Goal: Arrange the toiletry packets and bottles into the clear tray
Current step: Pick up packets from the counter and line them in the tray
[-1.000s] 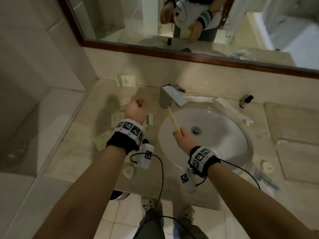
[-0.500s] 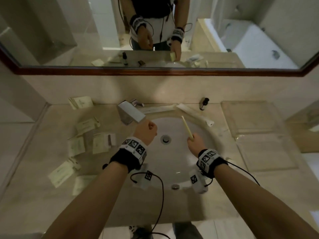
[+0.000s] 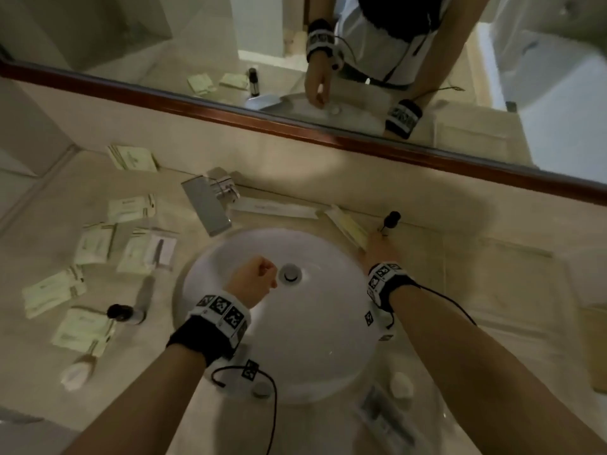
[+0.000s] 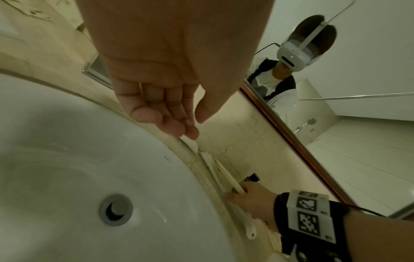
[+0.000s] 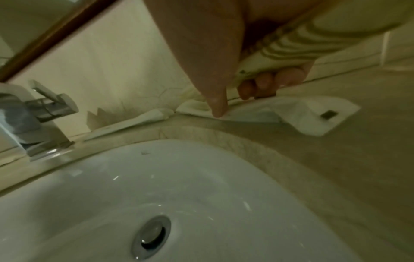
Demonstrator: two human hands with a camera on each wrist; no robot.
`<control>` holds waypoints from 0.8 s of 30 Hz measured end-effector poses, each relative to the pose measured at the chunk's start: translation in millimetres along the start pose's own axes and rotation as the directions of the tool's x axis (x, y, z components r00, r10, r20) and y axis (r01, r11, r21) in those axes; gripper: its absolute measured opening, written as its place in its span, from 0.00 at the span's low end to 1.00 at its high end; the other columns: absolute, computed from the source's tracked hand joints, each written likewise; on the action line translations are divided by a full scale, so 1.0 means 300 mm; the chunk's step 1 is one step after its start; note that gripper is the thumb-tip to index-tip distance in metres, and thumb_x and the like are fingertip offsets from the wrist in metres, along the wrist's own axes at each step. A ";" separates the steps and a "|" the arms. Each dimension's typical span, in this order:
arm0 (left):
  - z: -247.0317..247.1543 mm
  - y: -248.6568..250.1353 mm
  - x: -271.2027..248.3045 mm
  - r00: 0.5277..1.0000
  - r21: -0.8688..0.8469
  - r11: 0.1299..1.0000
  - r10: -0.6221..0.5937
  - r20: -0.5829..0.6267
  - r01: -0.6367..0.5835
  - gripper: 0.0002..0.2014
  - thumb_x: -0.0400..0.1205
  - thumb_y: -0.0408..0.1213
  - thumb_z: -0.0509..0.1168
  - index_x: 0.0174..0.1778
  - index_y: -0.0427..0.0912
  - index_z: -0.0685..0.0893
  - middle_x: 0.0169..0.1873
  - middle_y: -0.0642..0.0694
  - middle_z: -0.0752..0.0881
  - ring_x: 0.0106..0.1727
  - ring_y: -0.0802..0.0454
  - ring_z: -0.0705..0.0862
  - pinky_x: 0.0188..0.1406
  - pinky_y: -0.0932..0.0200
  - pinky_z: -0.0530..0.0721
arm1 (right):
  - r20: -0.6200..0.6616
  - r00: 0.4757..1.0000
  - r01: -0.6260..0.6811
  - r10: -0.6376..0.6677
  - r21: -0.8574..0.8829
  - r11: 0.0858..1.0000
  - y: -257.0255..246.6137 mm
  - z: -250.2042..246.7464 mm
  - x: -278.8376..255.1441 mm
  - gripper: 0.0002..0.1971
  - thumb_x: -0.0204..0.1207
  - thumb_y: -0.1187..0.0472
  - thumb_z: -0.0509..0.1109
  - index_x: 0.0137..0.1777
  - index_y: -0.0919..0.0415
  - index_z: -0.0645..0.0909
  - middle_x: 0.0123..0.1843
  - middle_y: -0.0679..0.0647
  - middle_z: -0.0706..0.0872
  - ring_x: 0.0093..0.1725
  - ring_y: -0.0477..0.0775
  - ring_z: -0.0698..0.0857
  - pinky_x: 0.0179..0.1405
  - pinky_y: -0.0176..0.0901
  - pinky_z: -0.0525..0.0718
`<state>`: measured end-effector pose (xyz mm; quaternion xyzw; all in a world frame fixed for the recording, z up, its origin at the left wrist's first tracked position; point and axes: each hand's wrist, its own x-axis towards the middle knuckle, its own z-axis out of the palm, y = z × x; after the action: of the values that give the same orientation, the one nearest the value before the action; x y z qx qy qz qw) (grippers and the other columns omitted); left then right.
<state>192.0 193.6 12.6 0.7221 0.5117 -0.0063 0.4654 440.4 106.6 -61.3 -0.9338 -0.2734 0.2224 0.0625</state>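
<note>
A beige marble counter [image 3: 328,431] runs under a wide mirror [image 3: 394,44] with a dark wooden frame [image 3: 295,126], and a white oval sink [image 3: 312,339] is set into it, its drain [image 3: 290,274] near the middle. A square chrome tap [image 3: 210,205] stands at the back left of the sink. The mirror shows pale tiled walls behind the person.

Left of the sink, pale green packets [image 3: 128,208] lie scattered flat on the counter, one more stack [image 3: 133,157] against the back wall. A small dark-capped bottle [image 3: 123,312] lies among them on its side. A long white wrapper [image 3: 276,208] rests along the back rim of the sink, and another dark-capped bottle [image 3: 391,220] lies at the wall behind the right hand. The clear tray [image 3: 512,290] sits on the counter to the right of the sink, hard to make out against the marble.

The left hand [image 3: 254,279] hovers over the sink bowl, fingers loosely curled toward the palm and holding nothing. The right hand [image 3: 377,251] is down at the back right rim of the sink, its fingers [image 5: 289,78] wrapped around a long cream packet [image 5: 280,51], while the thumb presses on a white wrapper [image 5: 302,115] lying on the counter.
</note>
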 end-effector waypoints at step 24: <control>0.128 0.269 -0.172 0.993 -0.216 0.973 0.095 0.068 -0.078 0.28 0.84 0.41 0.59 0.78 0.40 0.57 0.67 0.37 0.79 0.58 0.40 0.84 0.61 0.45 0.82 | 0.318 0.885 -0.027 -0.341 0.766 0.643 0.075 -0.173 -0.565 0.14 0.81 0.57 0.59 0.35 0.58 0.78 0.31 0.52 0.81 0.29 0.50 0.77 0.35 0.42 0.77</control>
<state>245.4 126.2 69.6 0.6888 0.4588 0.0407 0.5598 347.1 -3.3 44.4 -0.7205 -0.2455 0.5108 0.3996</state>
